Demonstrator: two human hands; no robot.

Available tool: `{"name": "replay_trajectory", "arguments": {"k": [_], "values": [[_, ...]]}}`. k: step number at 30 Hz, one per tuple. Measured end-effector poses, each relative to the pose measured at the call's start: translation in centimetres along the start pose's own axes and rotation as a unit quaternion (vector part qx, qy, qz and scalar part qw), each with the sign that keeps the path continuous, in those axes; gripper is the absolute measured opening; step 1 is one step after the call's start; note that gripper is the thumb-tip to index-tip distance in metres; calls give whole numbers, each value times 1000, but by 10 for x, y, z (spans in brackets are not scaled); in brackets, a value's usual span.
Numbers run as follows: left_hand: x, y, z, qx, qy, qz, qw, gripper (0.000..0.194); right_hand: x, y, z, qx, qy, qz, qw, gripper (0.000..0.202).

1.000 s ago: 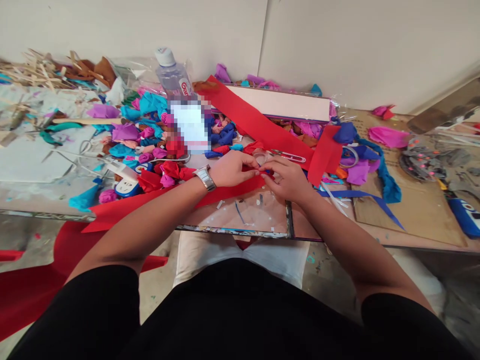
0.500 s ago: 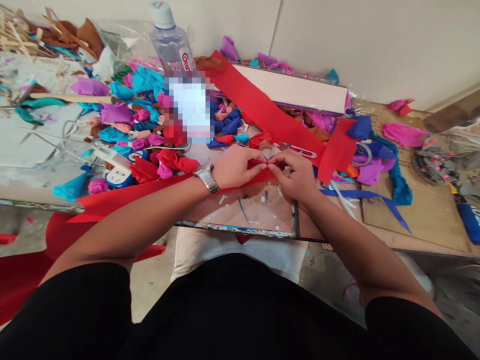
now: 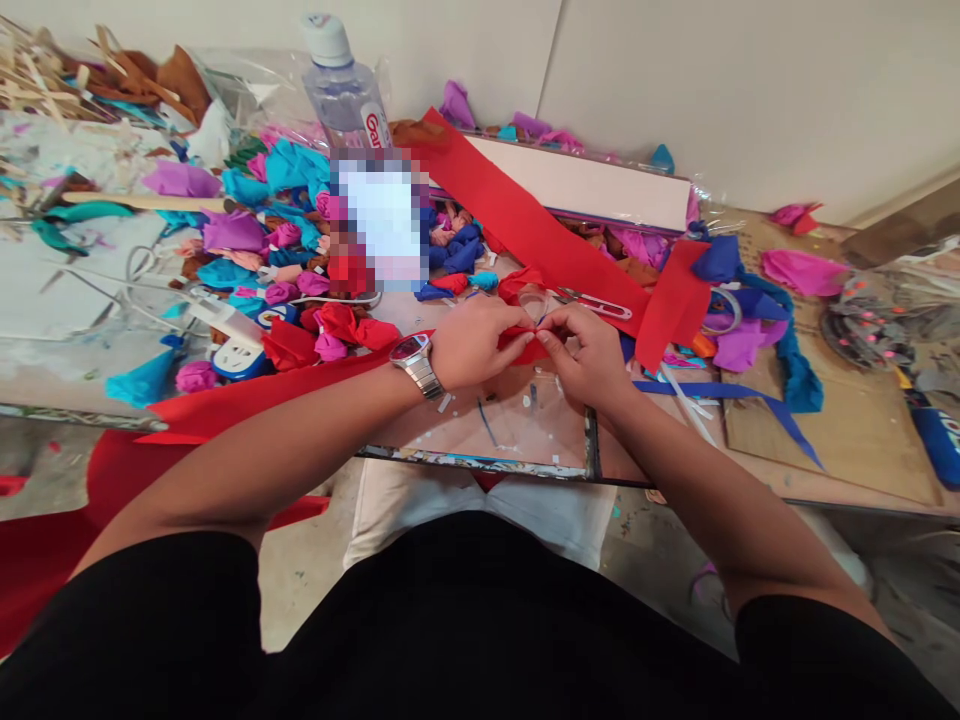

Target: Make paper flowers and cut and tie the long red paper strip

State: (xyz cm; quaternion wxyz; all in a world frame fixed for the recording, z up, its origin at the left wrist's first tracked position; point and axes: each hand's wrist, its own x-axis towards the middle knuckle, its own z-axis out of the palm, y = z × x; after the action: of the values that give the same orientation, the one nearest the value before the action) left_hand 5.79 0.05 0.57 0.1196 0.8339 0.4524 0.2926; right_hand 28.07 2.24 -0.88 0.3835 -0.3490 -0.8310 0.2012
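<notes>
My left hand (image 3: 474, 342), with a metal watch (image 3: 417, 366) at the wrist, is closed on the end of a long red crepe paper strip (image 3: 247, 394). The strip runs left beneath my forearm, and its far end hangs near the table edge. My right hand (image 3: 589, 348) pinches the same paper end, its fingertips meeting those of the left. Just behind the fingertips lie a roll of clear tape (image 3: 534, 300) and a small cutter with a white-and-red handle (image 3: 600, 305). Some of the pinched paper is hidden by the fingers.
Another red paper strip (image 3: 525, 210) crosses a white box (image 3: 585, 182) at the back. Crumpled coloured paper pieces (image 3: 232, 228) crowd the left, near a power strip (image 3: 238, 358) and a water bottle (image 3: 346, 100). A blue ribbon (image 3: 750, 392) lies right, on cardboard (image 3: 847, 430).
My left wrist has turned so the watch face shows more. Both hands keep their pinch at nearly the same spot; the view has shifted slightly.
</notes>
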Motion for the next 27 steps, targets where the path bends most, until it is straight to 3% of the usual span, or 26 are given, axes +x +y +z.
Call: {"name": "replay_trajectory", "arguments": {"k": [8,19,27], "values": [[0,-1,-1,7,11,8,1000,29,0,-4,-2,-14,3,-5,1000,10],[1,-2,2,23,3,27,999,22,-3,1,3,-8,-65,8,998,12],[1,-2,-2,12,4,15,1000,22,-2,3,2,-11,-52,0,999,11]]}}
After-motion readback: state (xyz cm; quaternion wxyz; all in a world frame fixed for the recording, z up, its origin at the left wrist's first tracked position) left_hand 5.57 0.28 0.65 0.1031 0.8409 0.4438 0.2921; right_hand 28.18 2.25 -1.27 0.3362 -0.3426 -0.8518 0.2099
